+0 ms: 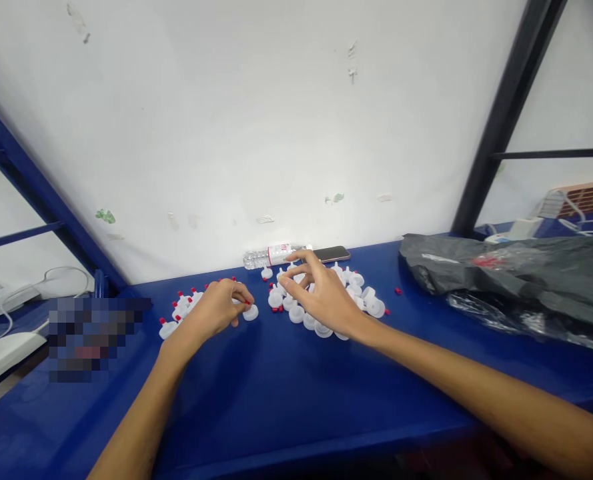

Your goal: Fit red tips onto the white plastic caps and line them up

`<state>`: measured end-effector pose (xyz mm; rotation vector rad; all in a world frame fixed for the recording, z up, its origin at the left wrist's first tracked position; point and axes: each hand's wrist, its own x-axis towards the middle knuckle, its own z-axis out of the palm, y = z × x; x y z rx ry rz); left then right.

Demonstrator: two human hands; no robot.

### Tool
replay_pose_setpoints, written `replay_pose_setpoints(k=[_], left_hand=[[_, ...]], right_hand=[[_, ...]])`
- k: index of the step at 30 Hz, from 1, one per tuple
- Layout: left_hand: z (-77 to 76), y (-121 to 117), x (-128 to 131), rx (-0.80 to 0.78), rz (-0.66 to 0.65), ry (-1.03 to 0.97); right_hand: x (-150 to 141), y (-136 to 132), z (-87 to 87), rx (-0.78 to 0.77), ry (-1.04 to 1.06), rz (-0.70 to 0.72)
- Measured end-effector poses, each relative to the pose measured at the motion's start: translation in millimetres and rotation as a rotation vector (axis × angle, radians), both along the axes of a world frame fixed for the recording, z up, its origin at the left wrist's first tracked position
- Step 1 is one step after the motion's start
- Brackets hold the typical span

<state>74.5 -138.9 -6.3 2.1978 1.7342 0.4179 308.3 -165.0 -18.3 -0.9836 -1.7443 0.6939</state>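
Observation:
My left hand (221, 305) is closed in a pinch on the red tip of a white plastic nozzle cap (250, 313), whose wide round base faces down at the blue tabletop. Beside and behind that hand stand several similar white caps with red tips (181, 308). Over a heap of white nozzle caps (296, 315) hovers my right hand (321, 293), its thumb and fingers curved and apart, with nothing visible between them. The hand hides part of the heap. Small red tips (277, 309) lie among the white caps at the heap's left edge.
A clear water bottle (256, 259) lies by the wall, with a phone (332, 254) to its right. A grey plastic bag (506, 280) covers the right side of the blue table (256, 400). One loose red tip (398, 291) lies near the bag. Metal frame posts rise at both sides.

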Motion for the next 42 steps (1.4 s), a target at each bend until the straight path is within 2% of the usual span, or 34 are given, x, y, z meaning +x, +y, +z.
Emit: replay_pose_setpoints(k=[6,12,20,24,26,28,31,36,42], left_hand=[[-4.4,7.9,-13.1,0.126,0.104,0.142],[-6.1,9.1,-20.3,0.196,0.135,0.252],[-7.7,4.5,-15.8,0.228,0.163,0.354],[-4.0,-0.9,-7.7,0.291,0.161,0.364],[-1.3,-3.6,-0.8,0.328,0.121,0.332],[0.4,-6.3,7.7,0.345,0.027,0.272],[-1.3,-10.1,20.4,0.32,-0.152,0.179],[-12.3,-11.2,30.9,0.245,-0.284,0.162],[-20.5,-7.2,30.3,0.219,-0.305,0.192]], right_hand=[[1.3,3.0,-3.2,0.041,-0.015,-0.006],[3.3,6.2,-4.1,0.052,-0.035,-0.016],[5.4,8.3,-3.9,0.081,-0.1,-0.026],[6.7,9.3,-4.0,0.146,-0.237,-0.018],[7.9,11.0,-5.3,0.239,-0.389,-0.037],[9.0,13.4,-7.8,0.338,-0.554,-0.079],[9.5,17.6,-13.1,0.363,-0.697,-0.099],[8.7,23.3,-21.0,0.333,-0.743,-0.047],[8.5,22.3,-20.5,0.34,-0.684,-0.013]])
